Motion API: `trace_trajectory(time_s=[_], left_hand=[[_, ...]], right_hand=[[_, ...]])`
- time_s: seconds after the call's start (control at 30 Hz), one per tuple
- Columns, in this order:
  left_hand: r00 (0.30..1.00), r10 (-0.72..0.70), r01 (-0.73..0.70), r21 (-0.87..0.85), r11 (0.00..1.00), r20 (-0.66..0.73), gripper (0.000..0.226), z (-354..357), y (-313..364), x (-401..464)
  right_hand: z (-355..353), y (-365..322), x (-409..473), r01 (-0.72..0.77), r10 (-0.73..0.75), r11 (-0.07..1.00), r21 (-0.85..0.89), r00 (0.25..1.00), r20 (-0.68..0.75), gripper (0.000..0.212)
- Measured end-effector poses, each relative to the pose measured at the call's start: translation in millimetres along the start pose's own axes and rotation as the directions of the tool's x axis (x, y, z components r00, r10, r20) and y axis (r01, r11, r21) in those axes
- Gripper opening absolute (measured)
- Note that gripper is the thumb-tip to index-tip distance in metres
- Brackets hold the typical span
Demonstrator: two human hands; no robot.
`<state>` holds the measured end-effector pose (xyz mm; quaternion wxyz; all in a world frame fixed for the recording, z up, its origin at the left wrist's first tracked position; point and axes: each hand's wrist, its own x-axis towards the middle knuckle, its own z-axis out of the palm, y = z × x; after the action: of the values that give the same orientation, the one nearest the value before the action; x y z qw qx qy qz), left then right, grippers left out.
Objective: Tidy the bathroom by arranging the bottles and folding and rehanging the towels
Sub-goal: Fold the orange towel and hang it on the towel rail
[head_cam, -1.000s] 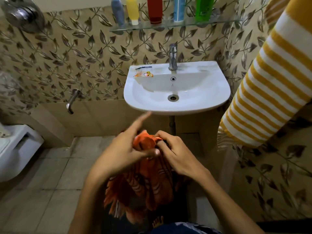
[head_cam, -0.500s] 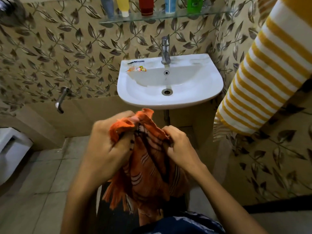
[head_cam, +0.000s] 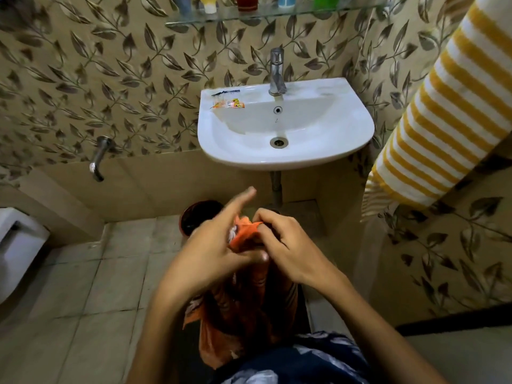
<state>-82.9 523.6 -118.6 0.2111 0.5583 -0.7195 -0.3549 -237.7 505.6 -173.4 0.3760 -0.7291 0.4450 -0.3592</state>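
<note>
Centrally, low in the head view, two bare hands work an orange towel (head_cam: 243, 314) with pale stripes, which hangs bunched in front of the person's body. The left hand (head_cam: 213, 250) has its thumb pressed on the cloth and its index finger stretched out toward the basin, so it is only partly closed. The right hand (head_cam: 288, 245) pinches the towel's top corner between thumb and fingertips.

Above them a white washbasin (head_cam: 332, 151) is fixed to a wall of leaf-patterned tiles, with one chrome tap (head_cam: 277, 72) at its back edge. On the basin's back left corner lie one small orange sachet (head_cam: 228, 103) and one dark sticker; the writing on both is too small to read.

Along the top edge, five bottles (head_cam: 246, 1) stand in a row on a glass shelf (head_cam: 277, 12), their labels cut off. One yellow-and-white striped towel (head_cam: 448, 106) hangs at the right.
</note>
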Motion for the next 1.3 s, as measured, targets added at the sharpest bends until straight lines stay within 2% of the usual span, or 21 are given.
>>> trace_trajectory(time_s=[0.07,0.1,0.17,0.23,0.33,0.4,0.53,0.63,0.73,0.8,0.83,0.87,0.9,0.93,0.97,1.03,1.1,1.13,1.2,1.3], left_hand=[[0.999,0.024,-0.022,0.109,0.994,-0.020,0.025,7.5,-6.8,4.0],[0.998,0.020,-0.012,0.143,0.990,-0.054,0.013,8.3,-10.1,5.3],[0.993,0.020,0.003,0.186,0.982,-0.120,0.026,8.1,-16.4,6.8],[0.981,0.083,-0.048,0.195,0.980,-0.177,0.032,4.6,-18.1,8.9],[0.960,0.180,-0.150,0.150,0.977,-0.214,0.039,1.9,-8.6,13.5],[0.936,0.260,-0.238,0.121,0.964,-0.236,0.042,1.9,2.2,17.0],[0.868,0.348,-0.352,0.054,0.934,-0.355,0.027,-6.0,19.6,18.6],[0.782,0.231,-0.268,0.022,0.963,-0.579,0.024,-10.0,20.7,25.9],[0.575,-0.035,-0.168,-0.159,0.973,-0.817,0.028,-3.2,16.3,40.1],[0.453,-0.174,-0.122,-0.254,0.960,-0.875,0.029,4.6,14.5,50.2],[0.411,-0.218,-0.106,-0.284,0.953,-0.885,0.024,8.0,12.6,53.8],[0.400,-0.253,-0.100,-0.316,0.943,-0.881,0.013,10.6,9.7,57.0],[0.439,-0.296,-0.080,-0.365,0.928,-0.848,0.007,11.8,7.1,59.9],[0.491,-0.322,-0.046,-0.394,0.918,-0.809,0.030,12.8,3.6,62.8],[0.579,-0.326,-0.008,-0.406,0.914,-0.747,0.050,13.5,-0.8,65.6],[0.771,-0.243,0.044,-0.331,0.943,-0.588,0.073,13.9,-3.9,70.8],[0.933,-0.094,0.027,-0.193,0.981,-0.348,0.082,19.4,0.7,75.9],[0.976,-0.054,0.024,-0.143,0.989,-0.209,0.079,24.2,4.1,77.7],[1.000,-0.005,0.004,-0.051,0.999,-0.024,0.057,35.4,7.7,79.5],[0.998,-0.012,0.013,0.016,1.000,-0.055,0.008,41.7,8.7,81.4]], right_hand=[[3.1,-7.3,-1.3,0.038,-0.039,0.999,-0.001,0.999,-0.002,0.020],[2.2,-8.7,-2.0,0.051,-0.051,0.999,0.000,0.999,-0.007,0.020],[-1.7,-6.4,-2.3,0.074,-0.074,0.997,-0.004,0.997,-0.011,0.016],[-4.9,1.2,-0.3,0.106,-0.106,0.994,-0.032,0.994,0.001,0.012],[-4.6,14.6,4.8,0.119,-0.117,0.990,-0.071,0.992,0.043,0.029],[-4.5,26.0,8.5,0.089,-0.089,0.989,-0.122,0.996,0.007,0.033],[-12.0,53.5,12.7,-0.074,0.046,0.977,-0.201,0.989,-0.144,0.030],[-24.0,70.6,18.5,-0.228,0.170,0.943,-0.243,0.957,-0.235,0.036],[-37.5,82.1,26.1,-0.406,0.335,0.872,-0.273,0.903,-0.270,0.039],[-45.9,84.8,29.8,-0.464,0.404,0.848,-0.255,0.879,-0.255,0.034],[-48.6,83.7,30.9,-0.472,0.422,0.846,-0.249,0.877,-0.229,0.031],[-51.4,82.0,32.0,-0.461,0.421,0.853,-0.245,0.885,-0.198,0.026],[-53.2,78.8,33.1,-0.434,0.403,0.869,-0.237,0.899,-0.169,0.021],[-54.2,74.4,33.7,-0.393,0.369,0.893,-0.217,0.918,-0.146,0.020],[-54.9,69.2,33.9,-0.340,0.319,0.922,-0.186,0.938,-0.132,0.024],[-54.9,58.2,33.7,-0.231,0.217,0.965,-0.126,0.969,-0.120,0.034],[-54.0,49.6,32.4,-0.156,0.145,0.980,-0.123,0.985,-0.088,0.035],[-53.4,46.3,31.0,-0.123,0.115,0.984,-0.126,0.991,-0.065,0.033],[-53.4,40.9,28.1,-0.051,0.049,0.994,-0.093,0.998,-0.028,0.027],[-58.6,38.3,26.5,-0.001,-0.001,0.999,-0.055,0.999,-0.034,0.019]])
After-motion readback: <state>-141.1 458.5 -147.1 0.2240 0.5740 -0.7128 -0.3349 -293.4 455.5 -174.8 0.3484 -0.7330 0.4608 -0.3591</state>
